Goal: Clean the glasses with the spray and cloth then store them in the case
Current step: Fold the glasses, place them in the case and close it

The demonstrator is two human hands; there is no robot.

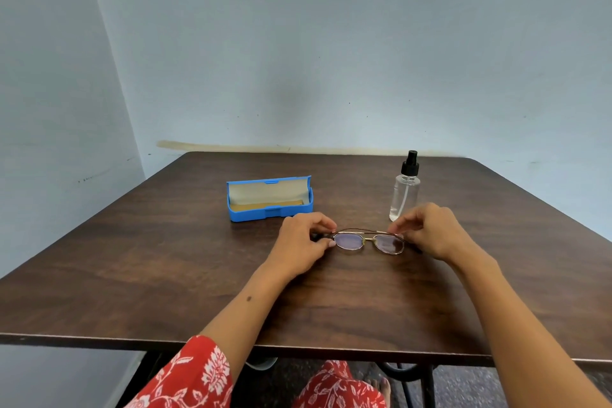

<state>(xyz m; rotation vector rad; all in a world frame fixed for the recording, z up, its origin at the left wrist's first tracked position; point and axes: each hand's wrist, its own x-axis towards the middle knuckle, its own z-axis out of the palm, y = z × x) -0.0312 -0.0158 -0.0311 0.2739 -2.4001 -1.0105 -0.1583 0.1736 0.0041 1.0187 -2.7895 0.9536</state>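
Glasses (370,242) lie w/ lenses toward the person near mid-table (165,275), pinched at both ends: left hand (303,242) curls thumb + fingers (326,225) round the left temple hinge, right hand (430,233) pinches the right hinge the same way. Blue case (270,199) sits open at approx 10 o'clock from the glasses, just beyond the left hand, w/ a tan cloth (265,205) folded inside. Clear spray bottle (404,189) w/ black nozzle stands upright at approx 1 o'clock, just behind the right hand; red floral sleeve (192,374) shows on the left arm.
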